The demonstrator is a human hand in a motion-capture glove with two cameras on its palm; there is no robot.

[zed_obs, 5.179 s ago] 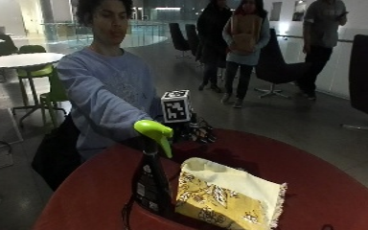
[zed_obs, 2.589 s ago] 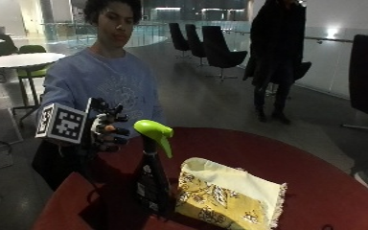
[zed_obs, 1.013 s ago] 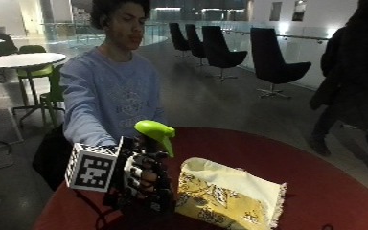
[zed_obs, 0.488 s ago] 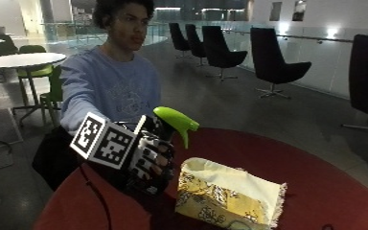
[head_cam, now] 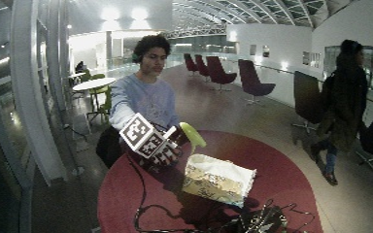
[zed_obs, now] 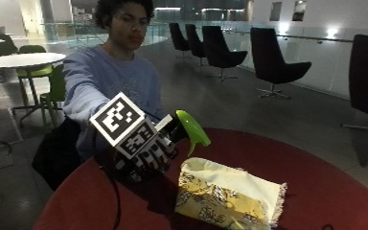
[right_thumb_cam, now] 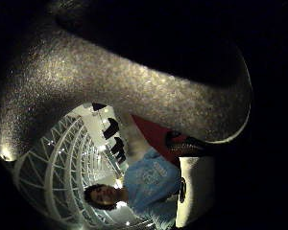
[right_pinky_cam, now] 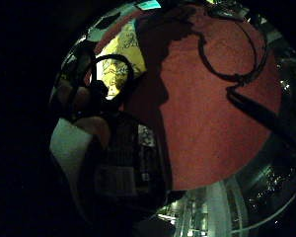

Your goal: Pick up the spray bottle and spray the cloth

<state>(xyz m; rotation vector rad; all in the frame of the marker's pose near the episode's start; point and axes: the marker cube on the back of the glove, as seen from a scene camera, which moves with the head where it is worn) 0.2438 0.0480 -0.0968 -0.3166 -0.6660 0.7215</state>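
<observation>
Gloved hand [zed_obs: 147, 154], left of centre, grips the tilted green-topped spray bottle [zed_obs: 192, 127] above the yellow patterned cloth [zed_obs: 228, 197] on the red surface [zed_obs: 324, 182].

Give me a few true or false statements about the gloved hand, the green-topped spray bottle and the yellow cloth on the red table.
1. The black-gloved right hand grips the dark spray bottle with the green trigger head. True.
2. The bottle stands upright. False: it is tilted, nozzle towards the cloth.
3. The folded yellow patterned cloth lies on the round red table. True.
4. The cloth is draped over the bottle. False: it lies beside it.
</observation>
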